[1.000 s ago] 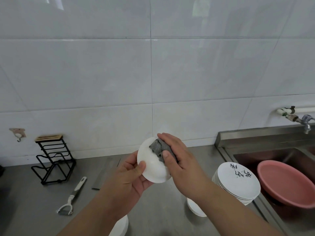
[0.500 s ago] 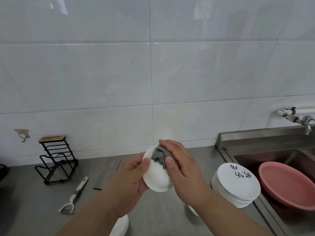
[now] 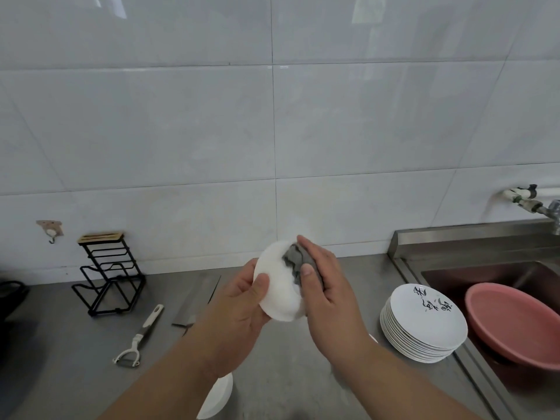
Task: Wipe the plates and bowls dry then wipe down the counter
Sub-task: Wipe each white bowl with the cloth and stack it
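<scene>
Drying a bowl (image 3: 277,286) above the tabletop (image 3: 75,344)
The left hand (image 3: 239,307) grips the white bowl on edge between both hands. The right hand (image 3: 327,295) pinches a grey cloth (image 3: 292,259) against its upper right side, nearer the plates (image 3: 424,325).

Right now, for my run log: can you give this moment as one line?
step: drying white bowl | left hand: holds bowl | right hand: presses grey cloth on it | plate stack: on counter

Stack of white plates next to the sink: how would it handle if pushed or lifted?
Stack of white printed plates: probably heavy, many plates deep. Glossy, so likely brittle ceramic and slippery. Pushed sideways, upper plates may slide toward the steel sink.
</scene>
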A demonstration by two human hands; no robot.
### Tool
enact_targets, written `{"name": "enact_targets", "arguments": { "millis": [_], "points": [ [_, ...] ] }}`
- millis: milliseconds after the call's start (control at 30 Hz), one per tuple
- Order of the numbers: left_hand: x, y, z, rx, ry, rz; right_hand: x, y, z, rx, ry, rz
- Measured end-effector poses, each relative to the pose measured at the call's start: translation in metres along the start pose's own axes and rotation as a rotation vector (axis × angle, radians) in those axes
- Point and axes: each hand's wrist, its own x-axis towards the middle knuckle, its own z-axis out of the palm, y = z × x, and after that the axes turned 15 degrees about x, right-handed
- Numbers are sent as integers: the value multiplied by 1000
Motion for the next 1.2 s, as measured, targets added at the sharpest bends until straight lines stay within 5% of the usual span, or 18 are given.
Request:
{"name": "enact_targets", "arguments": {
  "millis": [133,467,633,833,933,1067,1200],
  "points": [
    [-7,-13,-2,-18,-21,2,-12,6,7,77,80,146],
    [-2,7,-10,22,-7,-99,1,5,-11,-91,-78,-78],
    [-12,-15,-7,-14,-83,-101,-16,19,1,73,133,165],
    [1,-6,-16,-47,-85,-177,-1,4,-13,-90,-79,38],
    [2,-10,-11,-55,-75,-115,-1,4,-11,-48,-20,25],
    [-4,-24,-10,-51,-105,-107,-19,16,5,118,172,256],
    [0,-14,-16,-107,-143,-175,-11,12,-5,67,82,234]
  ]
}}
